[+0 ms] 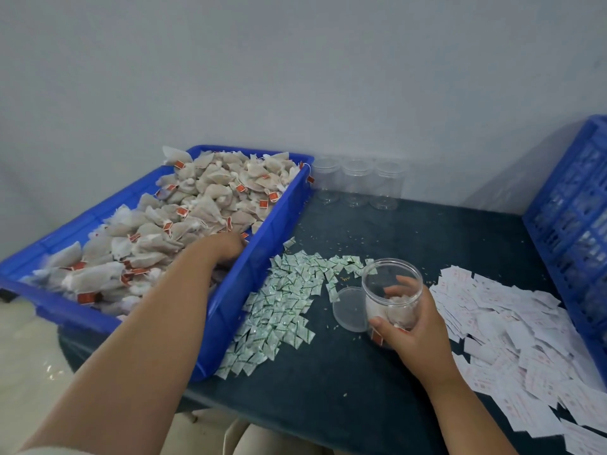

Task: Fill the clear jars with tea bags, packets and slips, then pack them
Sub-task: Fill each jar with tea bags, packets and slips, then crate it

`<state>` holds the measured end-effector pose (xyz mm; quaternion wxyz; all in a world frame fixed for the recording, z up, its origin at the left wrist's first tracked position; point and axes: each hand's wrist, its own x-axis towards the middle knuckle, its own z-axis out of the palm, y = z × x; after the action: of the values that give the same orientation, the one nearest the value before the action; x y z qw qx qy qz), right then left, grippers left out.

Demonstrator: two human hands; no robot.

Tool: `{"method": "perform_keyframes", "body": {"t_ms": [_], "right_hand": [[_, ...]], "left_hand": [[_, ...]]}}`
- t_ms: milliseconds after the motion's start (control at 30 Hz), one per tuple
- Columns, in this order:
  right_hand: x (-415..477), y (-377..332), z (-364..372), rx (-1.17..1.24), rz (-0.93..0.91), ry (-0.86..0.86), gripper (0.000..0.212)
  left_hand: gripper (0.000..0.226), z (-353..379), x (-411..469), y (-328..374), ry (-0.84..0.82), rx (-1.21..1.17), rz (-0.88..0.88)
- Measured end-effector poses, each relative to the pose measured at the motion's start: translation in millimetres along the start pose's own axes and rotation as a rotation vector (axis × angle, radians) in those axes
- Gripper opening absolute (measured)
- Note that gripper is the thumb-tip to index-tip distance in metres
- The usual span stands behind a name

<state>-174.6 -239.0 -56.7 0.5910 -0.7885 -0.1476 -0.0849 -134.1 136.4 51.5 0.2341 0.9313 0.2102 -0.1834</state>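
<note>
Right grip [410, 326] wrapped round clear jar [391, 277] (partly filled), left grip [226, 249] among tea bags [197, 205], closure unclear.

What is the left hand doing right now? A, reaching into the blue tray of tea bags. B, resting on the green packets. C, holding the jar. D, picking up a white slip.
A: the left hand is down among the tea bags in the blue tray, while the right hand holds the jar.
</note>
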Motion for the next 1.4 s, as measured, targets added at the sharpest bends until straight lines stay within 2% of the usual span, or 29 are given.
{"method": "perform_keyframes", "body": {"t_ms": [67, 133, 233, 333, 433, 533, 700, 800, 900, 1100, 1200, 1300, 1400], "right_hand": [[0.4, 2.5, 0.1, 0.003, -0.003, 0.003, 0.072], [0.5, 4.9, 0.3, 0.011, 0.006, 0.000, 0.073], [0.8, 6.6, 1.0, 0.012, 0.011, 0.001, 0.074], [0.7, 6.4, 0.7, 0.008, 0.014, 0.006, 0.072], [0.0, 4.6, 0.4, 0.003, 0.023, 0.012, 0.072], [0.3, 2.2, 0.4, 0.001, 0.028, 0.020, 0.070], [0.3, 1.2, 0.4, 0.009, 0.042, 0.011, 0.072], [0.2, 0.5, 0.2, 0.014, 0.052, 0.004, 0.076], [0.0, -1.0, -0.7, 0.015, 0.068, -0.003, 0.078], [0.0, -3.8, -1.8, 0.025, 0.076, -0.016, 0.080], [-0.4, -5.7, -1.8, 0.019, 0.077, -0.031, 0.079], [-1.2, -6.4, -4.0, 0.008, 0.070, -0.029, 0.078], [-1.6, -7.3, -5.1, 0.012, 0.061, -0.026, 0.075]], "left_hand": [[0.022, -2.8, 0.1, -4.6, -0.100, 0.013, 0.014], [0.018, -3.0, -0.5, -4.5, -0.116, 0.072, 0.019], [0.019, -0.2, 0.7, 0.9, 0.021, 0.285, 0.066], [0.027, 1.2, 5.7, 0.1, 0.090, 0.263, 0.066], [0.036, -5.5, 6.6, -2.7, 0.194, 0.090, 0.044], [0.045, -12.4, 10.2, -8.5, 0.253, -0.238, 0.037], [0.025, -18.4, 2.6, -7.1, 0.303, -0.603, 0.076], [0.012, -27.2, -8.1, 1.2, 0.325, -0.952, 0.177], [0.018, -35.0, -22.8, 16.2, 0.287, -1.096, 0.308], [0.045, -15.0, -65.7, 90.1, 0.191, -1.015, 0.572], [0.024, 9.3, -80.8, 130.1, 0.154, -0.979, 0.658], [0.032, 37.0, -86.9, 161.0, 0.230, -0.916, 0.629], [0.028, 58.6, -90.0, 178.0, 0.262, -0.848, 0.635]]}}
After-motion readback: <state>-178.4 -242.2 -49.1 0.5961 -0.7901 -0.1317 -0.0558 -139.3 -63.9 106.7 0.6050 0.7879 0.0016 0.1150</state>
